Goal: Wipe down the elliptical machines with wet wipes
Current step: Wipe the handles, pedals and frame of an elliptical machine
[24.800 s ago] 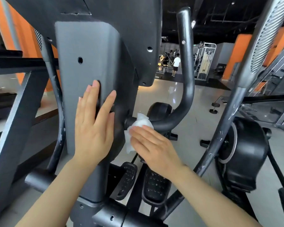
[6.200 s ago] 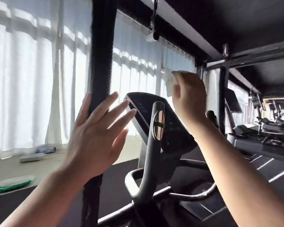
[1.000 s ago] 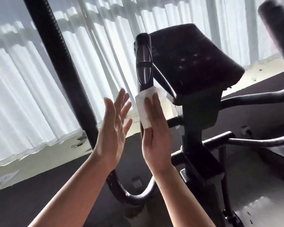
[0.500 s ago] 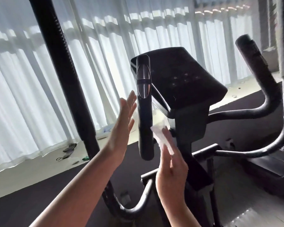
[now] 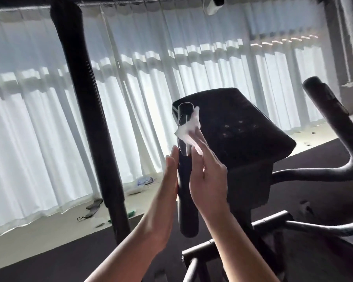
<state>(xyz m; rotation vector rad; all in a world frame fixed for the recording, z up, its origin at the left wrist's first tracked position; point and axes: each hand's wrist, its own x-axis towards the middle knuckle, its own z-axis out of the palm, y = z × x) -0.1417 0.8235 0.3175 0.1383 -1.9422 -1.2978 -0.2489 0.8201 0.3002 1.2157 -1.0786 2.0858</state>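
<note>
Head view: right hand (image 5: 209, 180) presses a white wet wipe (image 5: 189, 130) with straight fingers against the right side of the upright handle grip (image 5: 184, 169), near its top; left hand (image 5: 168, 190) flat, fingers straight, against the grip's left side, holding nothing; elliptical console (image 5: 236, 127) just right of the grip; thick black pole (image 5: 90, 119) left of it; white curtains (image 5: 29, 139) behind.

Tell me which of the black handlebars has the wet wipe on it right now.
The short upright grip between both hands, with the shiny sensor strip. The wet wipe drapes near its top; the other handlebars are untouched.
</note>
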